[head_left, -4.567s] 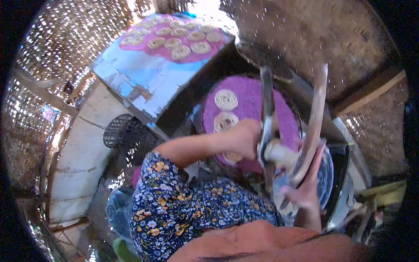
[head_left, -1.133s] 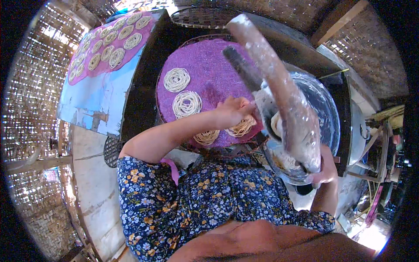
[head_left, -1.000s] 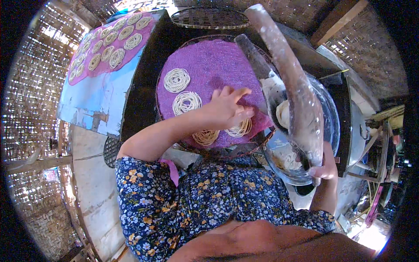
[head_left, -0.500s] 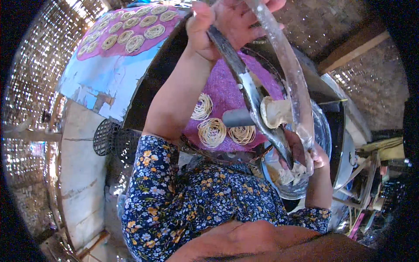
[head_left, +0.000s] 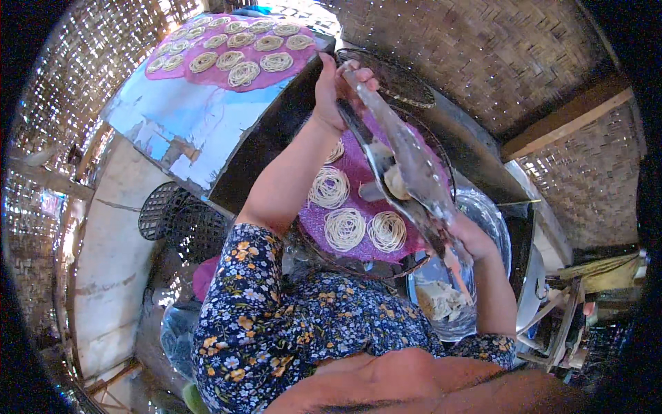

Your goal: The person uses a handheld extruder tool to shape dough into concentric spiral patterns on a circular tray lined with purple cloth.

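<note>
Left hand (head_left: pixel 348 90) wrapped round far ends of the long, pale-smeared, two-handled wooden press (head_left: pixel 414 155); right hand (head_left: pixel 470 234) round near ends, partly hidden. Press above round purple cloth (head_left: pixel 355 160); I judge uneven grip could tip it onto cream noodle coils (head_left: pixel 345 230).

Noodle coils (head_left: pixel 345 230) left of basin (head_left: pixel 494 222)
</note>
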Available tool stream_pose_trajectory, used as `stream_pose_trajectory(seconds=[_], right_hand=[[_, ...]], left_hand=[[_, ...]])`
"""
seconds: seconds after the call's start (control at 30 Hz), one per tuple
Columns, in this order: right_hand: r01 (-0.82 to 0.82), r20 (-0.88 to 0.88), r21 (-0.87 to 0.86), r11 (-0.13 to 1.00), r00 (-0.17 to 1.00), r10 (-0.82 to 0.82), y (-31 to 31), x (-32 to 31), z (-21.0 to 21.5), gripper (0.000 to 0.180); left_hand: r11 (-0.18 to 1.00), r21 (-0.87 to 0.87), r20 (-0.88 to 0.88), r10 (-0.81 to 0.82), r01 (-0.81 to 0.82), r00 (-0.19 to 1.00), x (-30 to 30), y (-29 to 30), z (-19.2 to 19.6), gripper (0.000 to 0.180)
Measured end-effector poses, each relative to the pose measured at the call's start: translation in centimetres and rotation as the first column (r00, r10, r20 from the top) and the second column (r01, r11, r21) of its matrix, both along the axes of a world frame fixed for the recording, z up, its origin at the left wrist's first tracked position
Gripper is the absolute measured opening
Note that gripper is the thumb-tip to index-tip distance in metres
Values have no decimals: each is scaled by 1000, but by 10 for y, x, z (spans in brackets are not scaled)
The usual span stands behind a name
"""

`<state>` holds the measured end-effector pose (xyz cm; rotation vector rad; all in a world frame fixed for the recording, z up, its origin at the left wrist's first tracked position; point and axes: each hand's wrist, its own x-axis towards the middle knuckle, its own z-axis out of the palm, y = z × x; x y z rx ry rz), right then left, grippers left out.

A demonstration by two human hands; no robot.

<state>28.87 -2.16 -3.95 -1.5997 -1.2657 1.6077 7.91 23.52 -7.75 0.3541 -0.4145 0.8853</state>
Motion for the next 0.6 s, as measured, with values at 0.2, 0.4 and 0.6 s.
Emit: stream_pose_trajectory(seconds=[0.2, 0.4, 0.6], right_hand=[[-42, 98, -7, 999, 994, 43, -8, -1, 57, 61], [-45, 182, 249, 967, 983, -2, 8, -23, 56, 54], [-13, 94, -66, 998, 995, 19, -10, -13, 63, 55]], left_hand=[[991, 65, -12, 120, -119, 993, 5, -22, 23, 45], [926, 197, -113, 348, -323, 930, -22, -7, 51, 50], [983, 125, -4, 139, -137, 990, -24, -29, 47, 48]])
